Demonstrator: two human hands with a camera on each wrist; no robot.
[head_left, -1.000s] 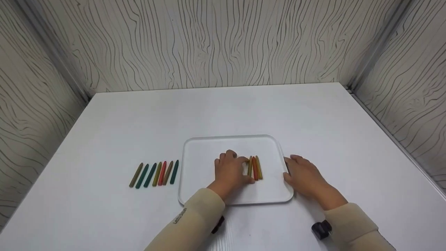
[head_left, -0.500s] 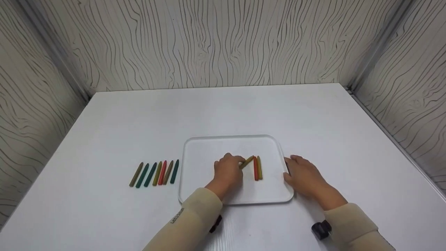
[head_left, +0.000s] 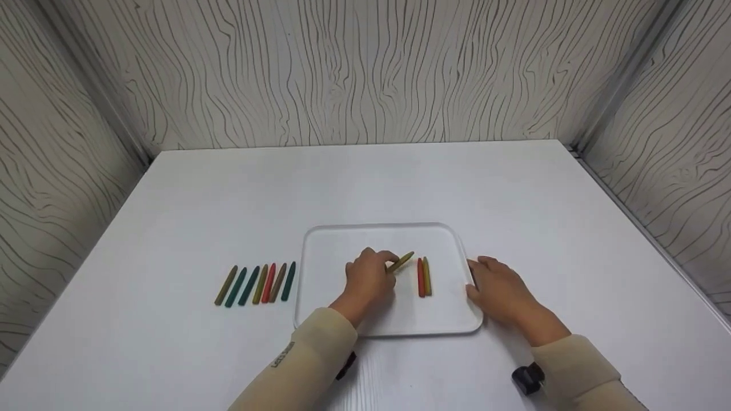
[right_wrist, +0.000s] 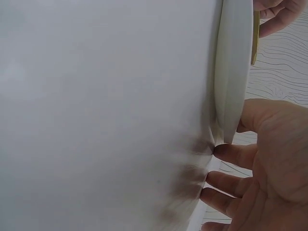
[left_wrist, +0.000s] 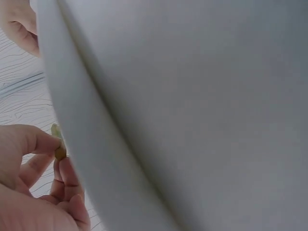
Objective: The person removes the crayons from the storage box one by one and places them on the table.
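My left hand (head_left: pixel 368 281) is over the white tray (head_left: pixel 440 317), pinching an olive-yellow crayon (head_left: pixel 402 260) between thumb and fingers. The crayon slants, its tip toward the far right; the left wrist view also shows this crayon (left_wrist: pixel 59 152) in the fingertips. Just right of it, a red crayon (head_left: pixel 421 278) and a yellowish crayon (head_left: pixel 427 277) lie side by side on the tray. My right hand (head_left: pixel 501 290) holds the tray's right edge. In the right wrist view, its thumb is at the rim (right_wrist: pixel 236 72) and the other fingertips are low beside it.
Left of the tray, several crayons lie in a row on the white table (head_left: pixel 171 228): brown, green, yellowish and red, with a dark green crayon (head_left: pixel 289 281) closest to the tray. Wood-patterned panels (head_left: pixel 365 74) enclose the back and sides.
My left hand has taken the leftmost of the crayons on the tray, lifted and tilted it, and drawn it left from the other two. The right hand stays on the tray's edge.
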